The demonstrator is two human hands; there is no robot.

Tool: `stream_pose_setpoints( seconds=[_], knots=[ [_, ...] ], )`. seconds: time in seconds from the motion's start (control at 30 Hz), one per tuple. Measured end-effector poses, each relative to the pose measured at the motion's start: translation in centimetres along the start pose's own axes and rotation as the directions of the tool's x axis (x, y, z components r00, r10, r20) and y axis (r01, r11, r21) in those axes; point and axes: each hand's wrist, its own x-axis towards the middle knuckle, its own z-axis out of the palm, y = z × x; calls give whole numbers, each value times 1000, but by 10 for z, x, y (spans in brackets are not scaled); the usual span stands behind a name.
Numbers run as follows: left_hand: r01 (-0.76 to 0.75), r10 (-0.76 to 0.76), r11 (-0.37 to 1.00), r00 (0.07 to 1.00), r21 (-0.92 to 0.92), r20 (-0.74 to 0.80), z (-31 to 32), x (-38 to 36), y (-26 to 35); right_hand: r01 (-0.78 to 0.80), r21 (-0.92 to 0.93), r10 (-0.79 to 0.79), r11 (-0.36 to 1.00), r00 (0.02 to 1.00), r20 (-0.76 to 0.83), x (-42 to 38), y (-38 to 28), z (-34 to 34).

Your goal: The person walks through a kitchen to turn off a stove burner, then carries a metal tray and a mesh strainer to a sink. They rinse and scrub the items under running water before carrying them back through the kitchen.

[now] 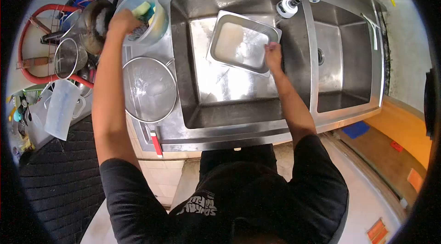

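Observation:
My left hand (pixel 123 22) reaches into a clear plastic tub (pixel 158 33) at the upper left, its fingers bent down and partly hidden. A yellow-green sponge (pixel 141 9) and a grey mesh-like scrubber (pixel 138 32) lie in the tub beside the fingers. What the fingers hold, if anything, I cannot make out. In the large sink basin, my right hand (pixel 274 56) is closed on the right rim of a rectangular steel pan (pixel 224 66). Some cloudy liquid (pixel 229 39) covers part of the pan's bottom.
A round strainer (pixel 150 89) with a red handle lies on the counter left of the sink (pixel 188 115). A spray tap (pixel 287 8) hangs above the pan. To the right is a second basin (pixel 340 46). Pans, a small sieve (pixel 67 58) and a plastic jug (pixel 62 108) crowd the left.

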Motion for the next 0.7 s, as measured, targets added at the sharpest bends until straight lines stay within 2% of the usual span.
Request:
stream_pose_setpoints(
  seconds=[0.03, 0.07, 0.1, 0.13, 0.17, 0.2, 0.23, 0.3, 0.37, 0.4, 0.43, 0.47, 0.5, 0.53, 0.57, 0.63, 0.67, 0.7],
  knots=[
    [0, -4, 999, 994, -35, -106, -14, -18, -4, -177, 351, 108, 919, 972, 207, 1, -18, 3],
    [-23, 55, 991, 970, 133, -238, -14, -11, -19, -262, 413, 68, 872, 901, 428, -2, -53, -13],
    [-29, 33, 999, 989, 35, -146, -43, -31, -18, -357, 448, 1, 820, 783, 622, -6, -93, -36],
    [-96, 107, 994, 963, 58, -246, -43, -21, -41, -376, 457, -57, 806, 720, 692, -9, -125, -49],
    [-117, 115, 993, 955, 8, -275, -54, -34, -36, -396, 465, -117, 792, 649, 751, -11, -150, -57],
    [-140, 122, 989, 945, -40, -303, -74, -57, -29, -492, 450, -114, 745, 571, 813, -14, -165, -59],
    [-165, 127, 982, 932, -87, -338, -89, -77, -18, -579, 428, -123, 694, 490, 863, -12, -179, -60],
    [-173, 139, 981, 942, -87, -307, -95, -117, 37, -651, 465, -147, 600, 482, 864, -10, -219, -66],
    [-248, 218, 967, 927, -66, -304, -79, -126, 88, -790, 515, -199, 333, 475, 857, -8, -237, -61],
    [-282, 268, 959, 938, -36, -221, -58, -120, 115, -831, 524, -220, 186, 485, 847, -4, -239, -60],
    [-300, 287, 953, 935, -37, -208, -31, -118, 148, -851, 511, -226, 124, 477, 849, 0, -238, -58],
    [-291, 278, 952, 952, -98, -131, -15, -125, 184, -866, 496, -237, 63, 470, 851, 5, -233, -53],
    [-286, 304, 924, 952, -255, 33, 5, -119, 212, -879, 477, -248, 1, 462, 851, 10, -224, -47],
    [-332, 380, 852, 924, -405, 42, 34, -107, 229, -887, 459, -99, 42, 454, 886, 12, -202, -34],
    [-358, 452, 756, 891, -548, 42, 69, -93, 242, -852, 502, 12, 145, 509, 861, 19, -177, -25],
    [-284, 401, 586, 916, -759, -33, 148, -52, 258, -773, 521, 217, 361, 613, 760, 37, -117, -12],
    [-245, 360, 479, 930, -843, -65, 181, -35, 264, -657, 505, 357, 559, 741, 569, 45, -87, 0],
    [-203, 151, 653, 979, -730, -138, 206, -24, 269, -532, 420, 423, 736, 844, 329, 60, -61, 9]
  ],
)
